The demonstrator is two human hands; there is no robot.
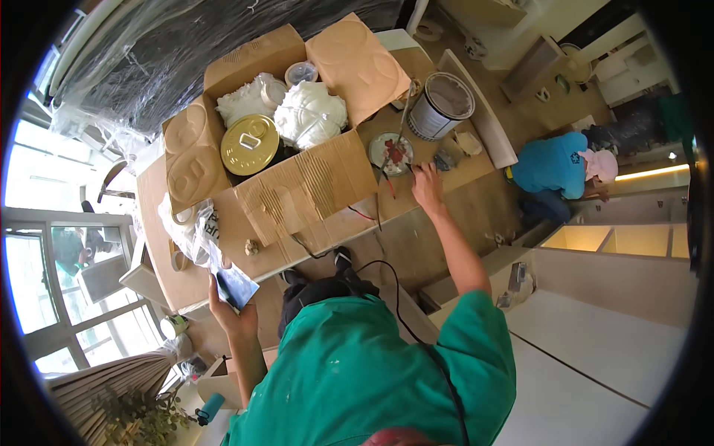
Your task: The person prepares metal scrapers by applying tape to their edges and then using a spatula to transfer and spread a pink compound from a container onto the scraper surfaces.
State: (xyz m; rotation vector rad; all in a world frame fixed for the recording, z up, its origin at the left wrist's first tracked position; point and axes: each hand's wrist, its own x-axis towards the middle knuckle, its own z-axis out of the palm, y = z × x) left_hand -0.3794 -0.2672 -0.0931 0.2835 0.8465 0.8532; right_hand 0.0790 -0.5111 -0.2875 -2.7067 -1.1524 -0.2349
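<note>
My left hand is closed around a flat, bluish-white rectangular object with a dark edge, held over the table's near left edge. What kind of thing it is I cannot make out. Farther right, my right hand reaches over the table with its fingers drawn together. A small dark tip shows at the fingers, too small to name. Just left of it lies a round lid smeared with dark red. Beyond the hand stands a large metal paint can, with a thin stick beside it.
An open cardboard box holds a gold-lidded can and white plastic-wrapped bundles. A clear plastic bag lies left on the cardboard-covered table. A black cable runs down over my shirt. At right, a person in blue crouches by cabinets.
</note>
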